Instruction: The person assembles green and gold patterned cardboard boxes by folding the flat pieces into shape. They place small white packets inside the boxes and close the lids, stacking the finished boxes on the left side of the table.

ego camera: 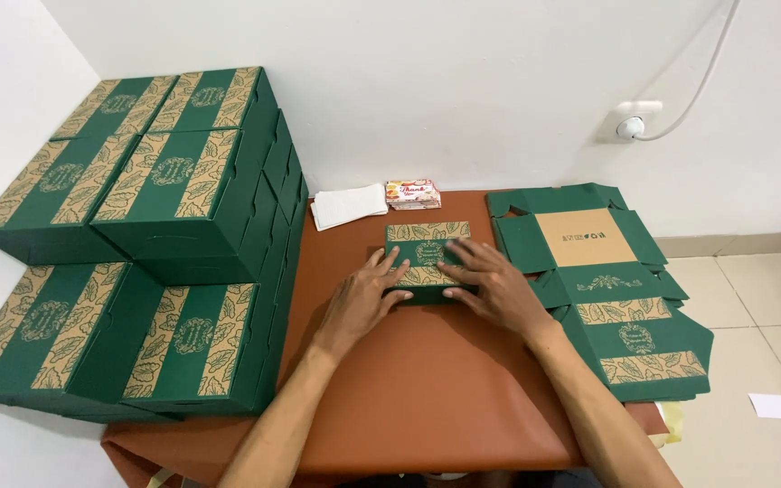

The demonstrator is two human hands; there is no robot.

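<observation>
A small assembled green box (428,237) with tan leaf-patterned bands lies on the brown table (427,380), near its middle. My left hand (365,296) rests flat on the box's near left corner, fingers spread. My right hand (496,286) lies flat on its near right side, fingers pointing left across the lid. Neither hand grips the box; both press on top of it.
Stacks of finished green boxes (164,235) fill the left side against the wall. A pile of flat unfolded box blanks (603,280) lies at the table's right edge. White papers (348,206) and a small card pack (412,193) sit at the back. A wall socket (633,119) is behind.
</observation>
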